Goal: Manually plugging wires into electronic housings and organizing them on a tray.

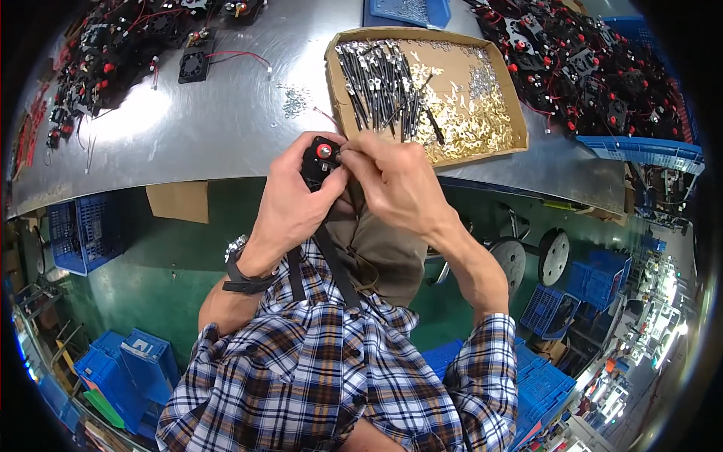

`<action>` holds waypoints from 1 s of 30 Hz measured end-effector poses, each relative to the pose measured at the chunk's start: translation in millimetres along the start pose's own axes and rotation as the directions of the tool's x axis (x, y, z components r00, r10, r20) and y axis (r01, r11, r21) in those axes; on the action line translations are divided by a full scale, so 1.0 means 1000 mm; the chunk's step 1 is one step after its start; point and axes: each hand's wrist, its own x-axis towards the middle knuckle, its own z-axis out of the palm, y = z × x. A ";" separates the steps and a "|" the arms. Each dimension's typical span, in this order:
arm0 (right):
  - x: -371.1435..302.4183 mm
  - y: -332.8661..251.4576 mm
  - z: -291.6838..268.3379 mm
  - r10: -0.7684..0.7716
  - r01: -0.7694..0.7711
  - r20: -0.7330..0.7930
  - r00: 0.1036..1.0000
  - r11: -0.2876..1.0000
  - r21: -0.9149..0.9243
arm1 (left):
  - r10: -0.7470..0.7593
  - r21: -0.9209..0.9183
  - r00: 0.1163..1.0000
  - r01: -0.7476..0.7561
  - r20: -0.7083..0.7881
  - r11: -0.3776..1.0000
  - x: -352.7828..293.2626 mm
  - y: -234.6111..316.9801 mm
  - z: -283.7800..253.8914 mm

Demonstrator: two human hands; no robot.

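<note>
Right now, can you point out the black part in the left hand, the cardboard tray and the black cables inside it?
Black part [314, 164]: head view, black face below-left of its red piece.
Cardboard tray [434, 62]: head view, bare floor near the far edge.
Black cables [376, 89]: head view, middle of the bundle.

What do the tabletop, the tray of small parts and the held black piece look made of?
Tabletop: bare metal, probably steel; smooth, with bright glare. Tray: apparently cardboard, given its matt brown walls. Black piece: probably moulded plastic, judging by its even dark surface; coated metal is possible.
</note>
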 end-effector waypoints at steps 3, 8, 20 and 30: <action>0.003 -0.002 -0.006 0.145 -0.146 0.019 0.989 0.965 0.218 | -0.047 -0.058 0.999 0.048 0.014 0.997 0.000 0.002 0.001; -0.009 0.012 0.002 -0.099 0.098 -0.100 0.990 0.995 -0.017 | -0.030 -0.014 0.999 0.031 0.024 0.999 0.004 -0.001 0.005; -0.007 0.013 -0.024 -0.388 0.420 0.160 0.908 0.838 -0.349 | 0.014 0.090 0.999 -0.019 0.051 0.996 0.005 -0.004 0.005; -0.006 0.028 -0.016 -0.387 0.412 0.159 0.908 0.764 -0.496 | 0.038 0.140 0.996 -0.049 0.079 0.989 0.004 -0.012 0.008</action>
